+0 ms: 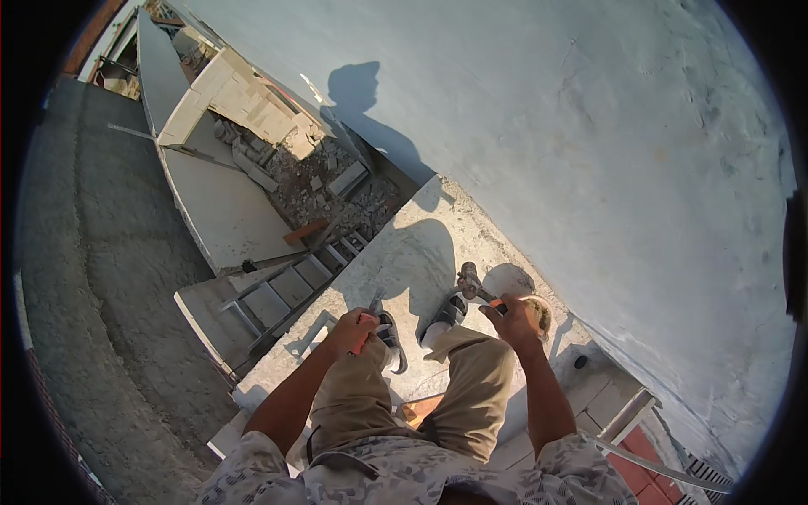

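Observation:
My right hand point(516, 321) is wrapped round the orange and black grip of a hammer point(469, 279), whose metal head hangs above the pale ledge beside my right shoe point(449, 310). In my closed left hand point(348, 333), near my left knee, is a red-handled tool point(364, 340). A narrow grey metal piece points forward from it like a chisel blade; its exact kind is hard to make out. Just beyond my right hand stands a round bucket point(545, 313), partly covered by the hand.
I stand on a rough concrete ledge point(421, 252) beside a grey plastered wall point(589, 168). A metal ladder point(295, 284) leans at its left edge. Lower down lie rubble point(316, 181) and pale block walls point(244, 101). An orange-brown piece point(421, 410) lies between my legs.

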